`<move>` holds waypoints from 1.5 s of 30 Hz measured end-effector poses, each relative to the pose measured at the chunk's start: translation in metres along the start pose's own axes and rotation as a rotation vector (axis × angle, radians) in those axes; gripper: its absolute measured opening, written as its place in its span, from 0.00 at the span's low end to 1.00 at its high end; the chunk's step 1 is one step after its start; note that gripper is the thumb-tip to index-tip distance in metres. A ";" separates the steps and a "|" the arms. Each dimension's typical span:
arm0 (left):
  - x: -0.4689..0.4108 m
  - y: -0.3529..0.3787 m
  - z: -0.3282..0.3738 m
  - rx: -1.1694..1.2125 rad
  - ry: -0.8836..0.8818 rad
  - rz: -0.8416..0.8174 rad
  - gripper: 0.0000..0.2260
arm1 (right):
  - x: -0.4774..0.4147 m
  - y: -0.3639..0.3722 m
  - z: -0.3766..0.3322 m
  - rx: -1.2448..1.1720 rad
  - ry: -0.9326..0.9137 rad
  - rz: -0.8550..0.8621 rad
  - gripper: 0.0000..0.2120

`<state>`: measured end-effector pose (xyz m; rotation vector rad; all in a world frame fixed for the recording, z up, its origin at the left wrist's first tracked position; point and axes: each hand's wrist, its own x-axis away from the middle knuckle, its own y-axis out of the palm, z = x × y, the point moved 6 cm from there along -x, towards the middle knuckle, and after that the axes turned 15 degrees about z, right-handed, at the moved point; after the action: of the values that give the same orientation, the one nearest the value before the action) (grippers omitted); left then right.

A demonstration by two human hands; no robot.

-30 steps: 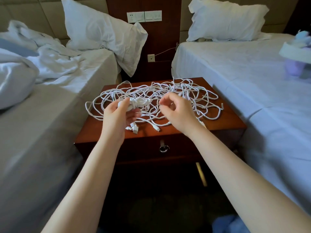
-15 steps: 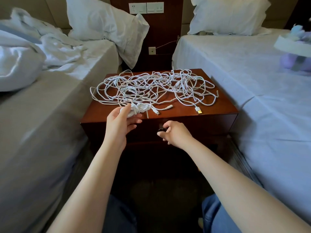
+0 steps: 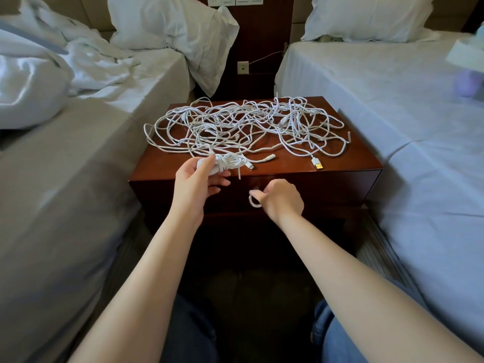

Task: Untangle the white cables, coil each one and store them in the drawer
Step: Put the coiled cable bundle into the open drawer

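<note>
A tangle of white cables [image 3: 243, 127] is spread over the top of a dark wooden nightstand [image 3: 351, 161]. My left hand [image 3: 196, 179] holds a coiled white cable bundle [image 3: 227, 163] above the nightstand's front edge, with its plug ends hanging to the right. My right hand [image 3: 280, 199] is curled round the metal ring pull [image 3: 254, 201] on the drawer front [image 3: 327, 187]. The drawer looks closed. A loose yellow-tipped USB plug [image 3: 317, 163] lies near the front right of the top.
The nightstand stands between two beds: a rumpled one on the left [image 3: 78, 142] and a made one on the right [image 3: 408, 113]. Pillows [image 3: 178, 30] lean at the headboards. My knees in jeans [image 3: 337, 334] are below, close to the drawer front.
My right hand dropped from the cable pile to the drawer front and took hold of the ring pull. My left hand drew the coiled bundle toward the front edge.
</note>
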<state>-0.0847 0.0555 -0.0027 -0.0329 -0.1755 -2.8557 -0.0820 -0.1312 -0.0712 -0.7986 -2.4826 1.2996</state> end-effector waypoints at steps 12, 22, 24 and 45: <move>-0.006 -0.008 -0.007 -0.072 0.064 0.024 0.07 | -0.009 0.012 0.000 -0.175 0.192 -0.168 0.19; 0.003 -0.006 -0.007 -0.103 0.206 -0.013 0.07 | 0.030 -0.005 0.007 0.102 0.011 -0.277 0.24; 0.003 -0.005 -0.011 -0.178 0.217 -0.016 0.11 | 0.041 -0.012 0.006 0.154 -0.069 -0.296 0.26; 0.058 -0.067 -0.017 -0.050 -0.069 0.072 0.08 | 0.128 -0.035 -0.032 0.079 -0.773 -0.452 0.23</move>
<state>-0.1593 0.1012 -0.0254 -0.1452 -0.1140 -2.7884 -0.1861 -0.0537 -0.0302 0.3698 -2.8599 1.7145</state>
